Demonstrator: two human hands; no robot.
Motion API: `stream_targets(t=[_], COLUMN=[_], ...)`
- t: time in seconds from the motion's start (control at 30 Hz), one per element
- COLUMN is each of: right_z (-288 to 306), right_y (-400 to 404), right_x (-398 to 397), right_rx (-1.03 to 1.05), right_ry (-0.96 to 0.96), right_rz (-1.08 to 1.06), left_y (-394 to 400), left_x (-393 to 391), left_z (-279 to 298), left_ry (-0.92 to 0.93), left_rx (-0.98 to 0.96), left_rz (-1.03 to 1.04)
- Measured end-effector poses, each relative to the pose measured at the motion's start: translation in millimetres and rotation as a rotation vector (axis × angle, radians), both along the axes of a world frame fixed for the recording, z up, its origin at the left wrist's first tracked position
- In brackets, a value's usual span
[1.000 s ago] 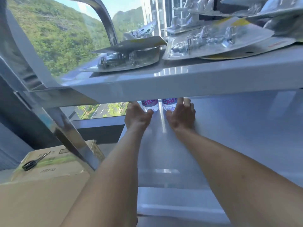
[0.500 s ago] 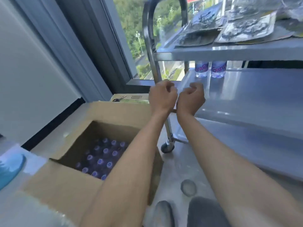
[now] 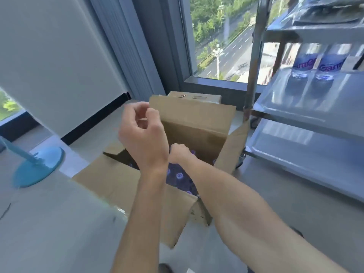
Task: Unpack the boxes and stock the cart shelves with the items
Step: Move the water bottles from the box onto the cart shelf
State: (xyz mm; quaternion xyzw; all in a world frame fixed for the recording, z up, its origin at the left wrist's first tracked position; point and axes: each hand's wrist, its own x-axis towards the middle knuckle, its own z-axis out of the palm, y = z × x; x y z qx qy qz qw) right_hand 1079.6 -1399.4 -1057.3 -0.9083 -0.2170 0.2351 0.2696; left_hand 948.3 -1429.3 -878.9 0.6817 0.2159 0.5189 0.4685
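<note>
A pale floor runs to a tall window [image 3: 220, 36] beside the metal cart [image 3: 307, 107], where two bottles [image 3: 315, 64] stand on its middle shelf. The open box [image 3: 193, 123] holds purple-capped bottles, mostly hidden by the arms. The left hand [image 3: 141, 133] hangs loosely curled and empty; the right hand [image 3: 179, 153], curled, has dropped into the box from shelf level; what it holds is unclear.

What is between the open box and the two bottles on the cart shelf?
In the head view, the cart's upright metal post stands between the open box and the two bottles; beyond it is bare shelf.
</note>
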Motion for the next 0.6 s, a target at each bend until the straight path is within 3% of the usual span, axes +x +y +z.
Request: stream_targets(t=[0.13, 0.23, 0.37, 0.43, 0.5, 0.6], right_z=[-79.1, -119.3, -120.7, -118.5, -121.3, -115.7], right_y=[3.3, -12.5, -7.9, -9.0, -12.2, -16.1], right_x=[-12.3, -20.5, -17.3, -18.8, -20.1, -24.0], right_rx=[-0.176, -0.375, -0.295, -0.357, -0.343, -0.309], right_ry=[-0.070, -0.022, -0.144, -0.162, -0.064, -0.115], right_rz=[-0.036, 0.064, -0.087, -0.167, -0.160, -0.069], left_y=[24.2, 34.2, 33.8, 31.6, 28.4, 24.7], left_x=[15.5, 21.7, 24.0, 26.1, 27.0, 30.4], left_z=[-45.8, -73.4, -96.1, -104.3, -109.8, -120.9], left_ry=[0.008, 0.011, 0.028, 0.056, 0.060, 0.085], left_rx=[-0.045, -0.080, -0.102, -0.091, -0.079, -0.090], left_rz=[0.040, 0.049, 0.037, 0.025, 0.014, 0.030])
